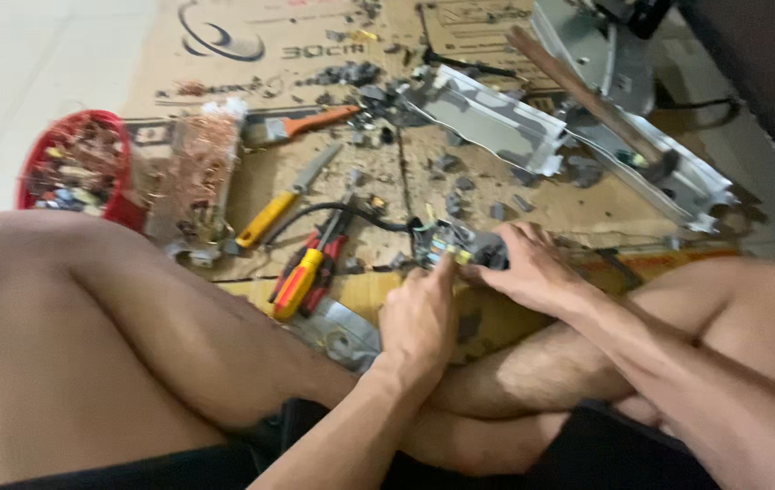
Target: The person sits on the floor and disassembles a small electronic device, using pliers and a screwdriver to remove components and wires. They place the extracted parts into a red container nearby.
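Note:
I sit cross-legged on flattened cardboard (578,204). My left hand (419,313) and my right hand (532,268) meet over a small dark electronic part (462,247) with yellow and blue bits and a black cable (333,213) running off to the left. My right hand grips the part from the right side. The fingers of my left hand pinch at its left edge. The picture is blurred, so finer detail of the part is hidden.
A yellow-handled screwdriver (301,279) and red pliers (328,254) lie left of my hands. Farther left are a yellow-handled knife (280,201), a bundle of copper wire (195,172) and a red basket (74,168) of scraps. Grey metal housings (492,118) and a hammer (596,100) lie behind.

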